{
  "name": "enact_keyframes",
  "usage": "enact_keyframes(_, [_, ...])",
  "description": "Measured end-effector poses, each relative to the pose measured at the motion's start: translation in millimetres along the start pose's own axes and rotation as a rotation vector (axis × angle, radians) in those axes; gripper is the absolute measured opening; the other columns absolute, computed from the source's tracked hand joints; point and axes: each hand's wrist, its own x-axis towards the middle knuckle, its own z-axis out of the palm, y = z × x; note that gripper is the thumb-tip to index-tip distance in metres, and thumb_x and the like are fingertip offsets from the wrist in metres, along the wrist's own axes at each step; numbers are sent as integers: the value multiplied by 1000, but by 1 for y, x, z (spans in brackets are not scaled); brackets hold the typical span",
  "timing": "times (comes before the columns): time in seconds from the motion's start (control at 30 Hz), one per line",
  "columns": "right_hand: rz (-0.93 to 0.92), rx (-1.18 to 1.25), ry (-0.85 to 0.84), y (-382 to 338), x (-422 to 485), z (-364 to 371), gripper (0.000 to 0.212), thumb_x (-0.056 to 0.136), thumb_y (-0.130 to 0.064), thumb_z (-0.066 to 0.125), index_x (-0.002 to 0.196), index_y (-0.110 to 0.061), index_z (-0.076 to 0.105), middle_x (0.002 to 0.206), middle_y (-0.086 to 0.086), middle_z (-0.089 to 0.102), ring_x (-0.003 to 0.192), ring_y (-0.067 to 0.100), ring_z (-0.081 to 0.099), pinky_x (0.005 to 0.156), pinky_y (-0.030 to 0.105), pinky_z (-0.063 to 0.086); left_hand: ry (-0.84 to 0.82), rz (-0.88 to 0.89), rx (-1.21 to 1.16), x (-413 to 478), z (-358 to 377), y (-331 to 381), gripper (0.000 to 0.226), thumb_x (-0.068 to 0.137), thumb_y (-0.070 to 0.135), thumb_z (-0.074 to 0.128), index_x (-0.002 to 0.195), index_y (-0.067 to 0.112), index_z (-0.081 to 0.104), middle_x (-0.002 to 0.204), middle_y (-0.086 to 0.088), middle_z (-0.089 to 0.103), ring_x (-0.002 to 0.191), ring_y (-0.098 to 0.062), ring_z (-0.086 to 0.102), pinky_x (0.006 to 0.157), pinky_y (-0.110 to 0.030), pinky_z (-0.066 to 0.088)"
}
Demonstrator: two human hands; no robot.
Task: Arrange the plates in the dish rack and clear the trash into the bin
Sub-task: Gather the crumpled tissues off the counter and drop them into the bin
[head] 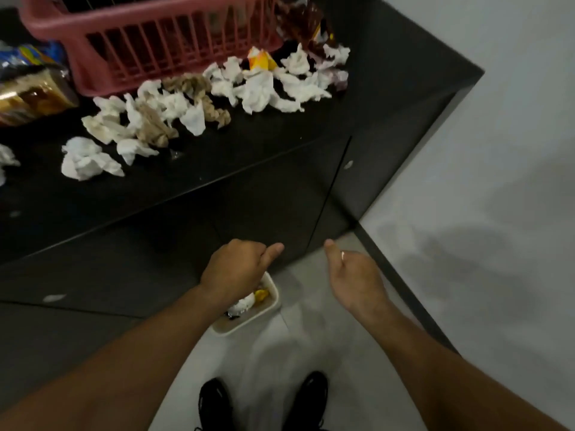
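The left hand (236, 269) hangs just over the small white bin (271, 308) with its fingers curled down and hidden, so I cannot tell if it holds anything. The right hand (354, 275), beside it, is loosely curled and seems empty. The crumpled tissues (193, 101) lie far beyond both hands on the black counter (280, 157). They look light and soft, so a loose grab from the top should gather several.
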Motion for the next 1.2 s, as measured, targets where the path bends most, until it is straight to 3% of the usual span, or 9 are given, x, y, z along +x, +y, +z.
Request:
enact_keyframes(0.27, [-54,-39,-258,59,53,180,44,107,-32,31,96,-6,65,99,15,66,95,31,62,83,33,45,-80,-82,77,26,126,-152,53,98,55,31,60,22,50,69,-7,64,69,-25,62,68,-40,52])
enact_keyframes(0.47, [-268,-356,-542,97,128,325,30,104,-24,44,127,-12,57,126,11,60,113,28,58,91,32,44,-16,-118,54,51,227,-254,54,95,60,37,57,23,47,68,-6,65,68,-26,61,66,-39,51])
enact_keyframes(0.67, [-343,-663,-651,139,192,422,31,94,-29,63,121,-15,64,123,7,65,109,25,62,93,35,51,-16,-103,71,76,290,-306,45,95,44,50,55,28,41,58,6,48,60,-14,51,60,-33,42])
enact_keyframes(0.77, [-303,-650,-796,150,206,438,49,98,-43,53,136,-13,52,133,8,59,120,27,55,94,33,41,-49,-94,59,96,317,-313,30,95,36,51,66,28,53,71,6,57,70,-14,55,64,-30,41])
enact_keyframes(0.83, [-288,-641,-873,148,211,435,45,102,-46,44,130,-13,57,124,6,64,114,23,58,88,29,39,-108,-123,73,110,333,-318,19,96,34,47,91,24,63,93,5,62,82,-13,57,68,-27,41])
enact_keyframes(0.97, [-291,-557,-802,144,219,415,25,101,-22,47,116,-12,64,113,5,68,101,23,64,87,32,51,-337,-227,-101,134,360,-322,25,101,29,39,118,19,54,118,-2,57,98,-17,59,80,-29,49])
enact_keyframes(1.03, [-291,-493,-735,149,218,398,22,97,-14,48,107,-15,68,103,3,70,92,21,66,83,35,56,-428,-253,-101,147,377,-329,34,101,30,36,131,19,47,133,-4,49,113,-23,56,92,-33,50])
enact_keyframes(1.1, [-293,-375,-674,153,211,377,22,98,-19,49,100,-23,71,98,-2,71,89,16,67,80,35,58,-491,-227,9,158,395,-336,51,98,37,33,147,22,31,154,0,27,139,-25,33,112,-37,32])
enact_keyframes(1.2, [-265,-193,-589,157,203,353,20,101,-29,51,102,-30,71,100,-9,69,90,7,65,83,33,58,-560,-276,68,164,414,-344,68,97,46,34,154,29,1,162,3,6,149,-23,10,119,-38,15])
